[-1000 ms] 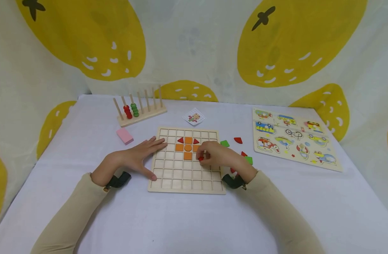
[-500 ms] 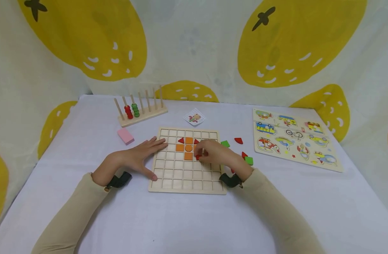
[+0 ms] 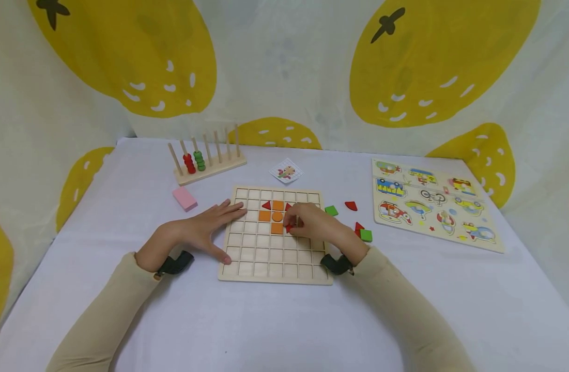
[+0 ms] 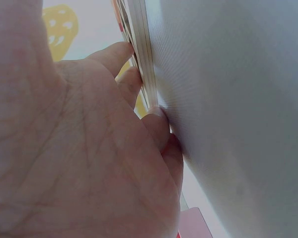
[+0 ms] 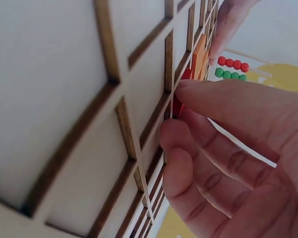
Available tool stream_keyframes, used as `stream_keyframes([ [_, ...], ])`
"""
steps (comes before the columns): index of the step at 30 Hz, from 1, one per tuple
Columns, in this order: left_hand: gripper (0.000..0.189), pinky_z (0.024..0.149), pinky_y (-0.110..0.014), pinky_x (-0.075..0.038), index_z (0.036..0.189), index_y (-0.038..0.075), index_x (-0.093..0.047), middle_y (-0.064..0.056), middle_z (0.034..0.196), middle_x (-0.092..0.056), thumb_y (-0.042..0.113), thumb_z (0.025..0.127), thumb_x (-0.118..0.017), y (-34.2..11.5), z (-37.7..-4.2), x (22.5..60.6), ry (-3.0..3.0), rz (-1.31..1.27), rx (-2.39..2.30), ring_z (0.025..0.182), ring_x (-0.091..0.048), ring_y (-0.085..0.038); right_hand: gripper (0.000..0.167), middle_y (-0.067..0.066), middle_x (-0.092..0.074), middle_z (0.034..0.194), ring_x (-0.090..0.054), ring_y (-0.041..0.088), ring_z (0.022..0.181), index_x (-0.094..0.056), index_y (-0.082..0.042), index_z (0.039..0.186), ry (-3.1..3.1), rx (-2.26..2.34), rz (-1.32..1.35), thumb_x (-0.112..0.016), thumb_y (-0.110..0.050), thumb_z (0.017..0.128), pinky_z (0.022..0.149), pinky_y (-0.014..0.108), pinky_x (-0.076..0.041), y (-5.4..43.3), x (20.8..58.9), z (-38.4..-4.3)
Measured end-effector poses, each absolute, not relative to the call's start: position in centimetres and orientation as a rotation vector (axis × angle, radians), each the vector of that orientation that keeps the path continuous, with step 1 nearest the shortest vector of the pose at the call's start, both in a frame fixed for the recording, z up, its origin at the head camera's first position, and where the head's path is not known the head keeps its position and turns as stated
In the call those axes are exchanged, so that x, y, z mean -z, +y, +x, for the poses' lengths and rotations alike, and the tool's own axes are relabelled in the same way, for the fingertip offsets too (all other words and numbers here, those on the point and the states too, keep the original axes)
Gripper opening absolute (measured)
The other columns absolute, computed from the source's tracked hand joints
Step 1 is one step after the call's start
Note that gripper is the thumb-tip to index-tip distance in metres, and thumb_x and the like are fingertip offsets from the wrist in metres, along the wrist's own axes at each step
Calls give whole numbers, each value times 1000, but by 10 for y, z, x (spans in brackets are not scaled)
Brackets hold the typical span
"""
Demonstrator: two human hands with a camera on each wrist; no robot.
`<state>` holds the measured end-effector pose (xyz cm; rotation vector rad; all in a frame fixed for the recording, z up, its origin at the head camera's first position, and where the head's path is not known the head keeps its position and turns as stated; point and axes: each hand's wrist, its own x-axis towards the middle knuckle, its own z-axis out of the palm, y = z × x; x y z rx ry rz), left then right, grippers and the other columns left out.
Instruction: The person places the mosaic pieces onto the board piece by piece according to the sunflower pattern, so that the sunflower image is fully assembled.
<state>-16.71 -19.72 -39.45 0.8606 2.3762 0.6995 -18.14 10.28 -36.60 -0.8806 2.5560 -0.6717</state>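
Grip of the right hand (image 3: 314,222) pinches a red piece (image 3: 289,229) at the board (image 3: 262,255), right of the near orange square (image 3: 277,228); tilt could jam it against cell ribs. Left hand (image 3: 199,227): spread.

White cloth bkgd (image 3: 284,67) w/ lg yellow fruit prints (image 3: 149,51) behind white-covered tbl (image 3: 196,330).

The left grip (image 3: 205,227) splays its thumb; the right grip (image 3: 313,223) pinches.
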Motion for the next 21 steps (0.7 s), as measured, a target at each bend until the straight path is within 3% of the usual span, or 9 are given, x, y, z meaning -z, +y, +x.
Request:
stream_keyframes([
  [10,114,118,-57,1,157,12,-16,-11,164,-4,49,72,-83,-196,-167,394,2376,863,-687,149,8,-37,13,6,-65,93,-55,20,80,-69,-4,101,2546,718,-897,-70,-3,88,71,24,-48,114,365,-180],
  [21,115,119,-56,1,157,12,-16,-12,164,-3,49,71,-83,-198,-167,396,2377,861,-688,149,9,-37,12,4,-61,89,-53,20,81,-68,-5,100,2598,781,-685,-70,-8,89,66,26,-47,156,359,-172],
])
